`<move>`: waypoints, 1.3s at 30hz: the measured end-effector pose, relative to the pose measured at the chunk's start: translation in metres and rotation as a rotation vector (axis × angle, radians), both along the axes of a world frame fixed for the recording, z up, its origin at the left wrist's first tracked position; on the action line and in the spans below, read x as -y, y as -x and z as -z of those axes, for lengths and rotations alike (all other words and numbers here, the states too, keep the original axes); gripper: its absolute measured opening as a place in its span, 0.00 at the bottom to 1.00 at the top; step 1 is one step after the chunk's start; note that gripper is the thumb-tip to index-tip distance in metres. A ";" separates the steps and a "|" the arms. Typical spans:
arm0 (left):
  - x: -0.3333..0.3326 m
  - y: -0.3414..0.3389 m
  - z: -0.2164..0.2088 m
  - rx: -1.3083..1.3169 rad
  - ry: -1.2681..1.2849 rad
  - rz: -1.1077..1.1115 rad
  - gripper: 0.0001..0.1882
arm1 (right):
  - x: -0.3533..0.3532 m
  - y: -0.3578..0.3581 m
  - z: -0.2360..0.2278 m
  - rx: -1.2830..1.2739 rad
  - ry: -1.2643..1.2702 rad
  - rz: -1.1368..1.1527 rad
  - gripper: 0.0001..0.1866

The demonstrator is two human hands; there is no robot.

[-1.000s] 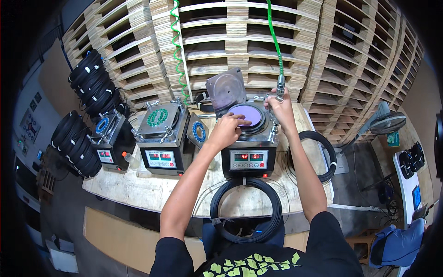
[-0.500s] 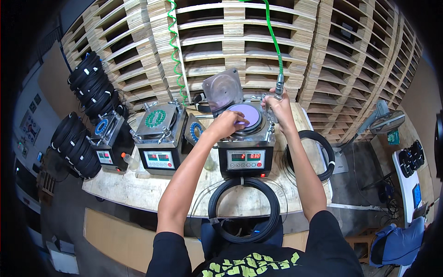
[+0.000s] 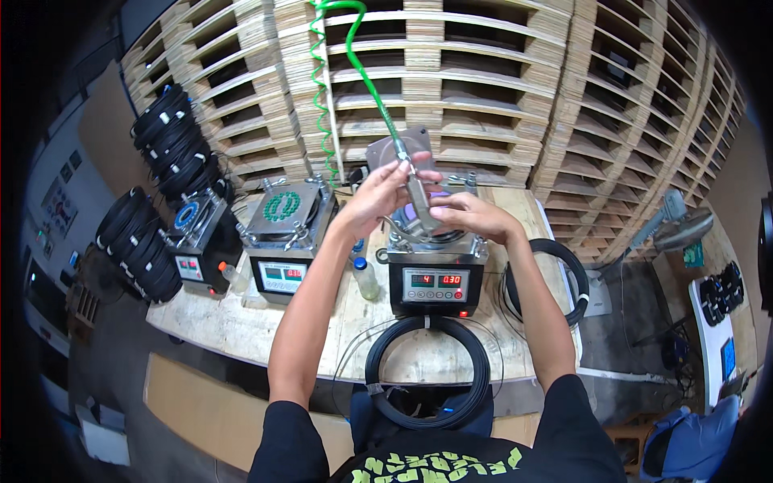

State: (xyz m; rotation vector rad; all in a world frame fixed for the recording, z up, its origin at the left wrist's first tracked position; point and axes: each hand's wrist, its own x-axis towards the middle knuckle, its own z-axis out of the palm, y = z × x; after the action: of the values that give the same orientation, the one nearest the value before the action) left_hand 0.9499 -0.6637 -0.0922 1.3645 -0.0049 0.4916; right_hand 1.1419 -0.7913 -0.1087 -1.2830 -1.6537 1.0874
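Observation:
A metal air blow gun (image 3: 415, 196) on a green hose (image 3: 366, 76) is tilted above the nearest bench machine (image 3: 436, 282). My left hand (image 3: 386, 197) is wrapped round its upper part, close to the hose fitting. From the other side my right hand (image 3: 477, 217) has its fingers closed at the lower part of the gun; their tips are slightly blurred. Behind the gun and the fingers, a purple disc (image 3: 409, 212) on top of the machine is mostly hidden. The machine's square metal lid (image 3: 378, 153) stands raised at the back.
Two similar machines with a green ring (image 3: 281, 206) and a blue ring (image 3: 186, 215) stand to the left. Bottles with a blue cap (image 3: 360, 263) and an orange cap (image 3: 223, 266) sit between machines. A black cable coil (image 3: 475, 346) hangs over the front edge. Stacked pallets (image 3: 459, 80) rise behind.
The blow gun has moved left, from my right hand alone to between both hands. My left hand has left the purple disc and taken hold of the gun. Display digits have changed.

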 end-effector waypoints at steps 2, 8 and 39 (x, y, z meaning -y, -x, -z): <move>-0.012 0.021 -0.013 -0.014 -0.029 -0.107 0.26 | -0.005 -0.008 0.009 -0.125 -0.026 0.015 0.25; -0.104 0.069 -0.070 -0.150 -0.173 -0.323 0.21 | -0.033 -0.043 0.071 0.032 -0.302 0.483 0.12; -0.140 0.076 0.067 -0.632 -0.906 -0.502 0.31 | -0.029 -0.026 0.087 0.548 -0.565 0.911 0.14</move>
State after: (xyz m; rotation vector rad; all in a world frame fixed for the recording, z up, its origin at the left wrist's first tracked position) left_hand 0.8736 -0.5240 -0.1590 2.3888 0.7230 0.4648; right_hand 1.1676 -0.7624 -0.1955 -1.7216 -1.3028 -0.2805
